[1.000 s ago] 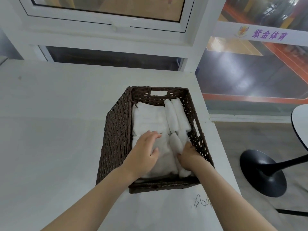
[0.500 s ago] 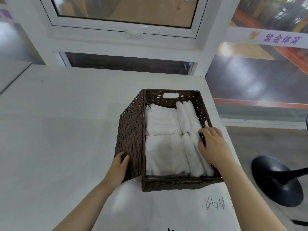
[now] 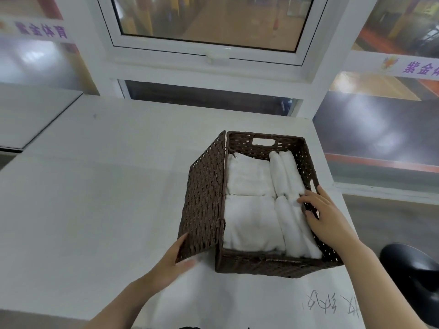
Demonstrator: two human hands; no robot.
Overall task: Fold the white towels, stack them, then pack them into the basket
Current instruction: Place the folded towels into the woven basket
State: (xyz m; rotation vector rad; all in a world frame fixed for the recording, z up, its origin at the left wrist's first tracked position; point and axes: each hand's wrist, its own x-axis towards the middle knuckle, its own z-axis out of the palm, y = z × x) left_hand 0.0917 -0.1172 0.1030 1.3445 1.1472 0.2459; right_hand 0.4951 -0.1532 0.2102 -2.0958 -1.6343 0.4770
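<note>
Nearest the camera, two bare forearms are reaching up from the bottom edge, and black handwriting (image 3: pixel 330 307) is showing on the white table (image 3: pixel 95 198) at about five o'clock.

The left hand (image 3: pixel 169 264) is lying at the near-left bottom corner of the one dark woven basket (image 3: pixel 204 203), at about seven o'clock from the basket's middle. Its fingers are running mostly straight and loose along the foot of the left wall, thumb up against the weave; it is touching the wall without closing round anything.

The right hand (image 3: pixel 325 217) is resting over the basket's right rim at about three o'clock. Its fingers are spread and only slightly bent, with the fingertips (image 3: pixel 301 200) reaching inside onto the white towels (image 3: pixel 251 219); the thumb is sitting on the outer side of the rim. It is draping over the edge rather than clamping it.

The towels are lying packed inside the basket, directly left of the right hand. Two flat folded ones are filling the left side, one near and one far. Along the right wall narrower folded or rolled ones are standing in two rows, four as far as can be counted.

At four o'clock one black round stool base (image 3: pixel 413 269) is showing. Beyond the table one white-framed window (image 3: pixel 213 53) is hanging at twelve o'clock.
</note>
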